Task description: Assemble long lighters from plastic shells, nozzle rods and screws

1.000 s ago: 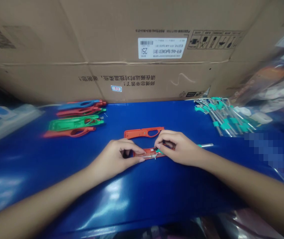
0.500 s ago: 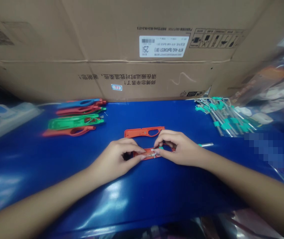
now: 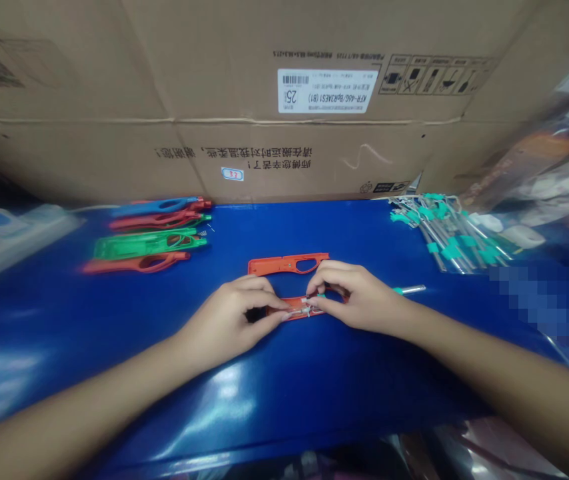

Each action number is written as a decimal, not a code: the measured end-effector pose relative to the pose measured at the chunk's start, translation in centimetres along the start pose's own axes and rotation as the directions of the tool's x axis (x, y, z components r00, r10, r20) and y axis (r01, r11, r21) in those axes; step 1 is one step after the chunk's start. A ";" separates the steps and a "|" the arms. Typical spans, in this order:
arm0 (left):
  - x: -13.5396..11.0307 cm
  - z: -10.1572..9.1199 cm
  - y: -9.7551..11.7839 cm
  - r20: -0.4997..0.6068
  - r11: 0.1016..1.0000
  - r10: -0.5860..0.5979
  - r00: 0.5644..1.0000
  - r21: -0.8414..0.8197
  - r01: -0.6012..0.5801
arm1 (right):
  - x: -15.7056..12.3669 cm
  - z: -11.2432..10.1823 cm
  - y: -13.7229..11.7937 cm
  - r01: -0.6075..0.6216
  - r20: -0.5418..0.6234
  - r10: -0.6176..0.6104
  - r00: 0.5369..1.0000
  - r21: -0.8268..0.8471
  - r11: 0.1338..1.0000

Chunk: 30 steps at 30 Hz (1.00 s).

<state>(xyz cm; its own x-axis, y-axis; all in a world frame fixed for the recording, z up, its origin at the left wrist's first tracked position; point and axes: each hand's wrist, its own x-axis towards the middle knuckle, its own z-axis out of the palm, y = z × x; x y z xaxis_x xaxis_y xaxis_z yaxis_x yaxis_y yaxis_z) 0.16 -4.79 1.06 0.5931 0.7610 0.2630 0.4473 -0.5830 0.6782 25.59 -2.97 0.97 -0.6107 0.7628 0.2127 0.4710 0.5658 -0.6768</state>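
An orange lighter casing half (image 3: 292, 315) lies hollow side up on the blue table, with small white and metal parts inside. My left hand (image 3: 237, 313) grips its left end, thumb in front and fingers behind. At the casing's middle, my right hand (image 3: 352, 293) has thumb and fingertips pinched over the inner parts; what they hold is hidden. A teal piece shows beside those fingertips. From behind my right hand sticks out a metal tube (image 3: 413, 289) with a teal collar. Just beyond lies a second orange casing half (image 3: 289, 265) with an oval opening.
Red, blue, green and orange lighter casings (image 3: 147, 243) lie in a group at the left. Several metal tubes with teal pieces (image 3: 447, 233) are heaped at the right. A large cardboard box (image 3: 214, 87) stands along the back; a clear plastic container (image 3: 24, 237) sits far left.
The right fingertips have shifted very slightly over the inner parts. Both hands otherwise keep their places at the casing half, and the view has moved a little.
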 end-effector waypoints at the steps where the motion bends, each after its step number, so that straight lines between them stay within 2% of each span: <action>1: 0.0 0.0 0.0 -0.002 1.000 0.002 1.000 -0.001 -0.002 | 0.0 0.0 0.0 0.001 -0.003 -0.001 1.000 -0.002 1.000; 9: -0.1 0.2 -0.1 -0.012 1.000 0.018 1.000 0.007 -0.018 | 0.0 0.2 0.0 -0.008 -0.009 0.008 1.000 -0.013 1.000; 13: -0.2 -0.1 -0.2 0.012 0.992 0.069 0.998 0.106 -0.070 | -0.1 0.0 -0.1 -0.007 -0.010 0.006 1.000 -0.048 0.999; 20: -0.3 -0.5 -0.2 0.020 0.951 0.167 0.986 0.262 -0.166 | -0.1 -1.8 -0.4 0.033 -0.131 -0.050 0.990 -0.132 0.991; 22: -0.2 -0.5 -0.1 0.011 0.946 0.185 0.983 0.269 -0.181 | -0.2 -2.6 -0.5 0.055 -0.095 -0.073 0.993 -0.176 0.983; 26: -0.1 -0.6 -0.1 0.026 0.941 0.195 0.980 0.275 -0.195 | -0.4 -3.9 -0.6 0.104 0.107 -0.089 0.990 -0.142 0.984; 30: 0.0 -0.7 -0.1 0.044 0.941 0.184 0.982 0.281 -0.189 | -0.5 -4.0 -0.7 0.109 0.222 -0.078 0.972 -0.129 0.986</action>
<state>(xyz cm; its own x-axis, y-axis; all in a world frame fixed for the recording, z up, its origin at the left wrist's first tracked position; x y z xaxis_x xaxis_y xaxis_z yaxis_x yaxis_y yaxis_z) -0.31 -4.58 1.47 0.6943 0.6273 0.3527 0.4971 -0.7724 0.3953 28.06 -2.48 4.16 -0.7717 0.6276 0.1031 0.4798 0.6809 -0.5533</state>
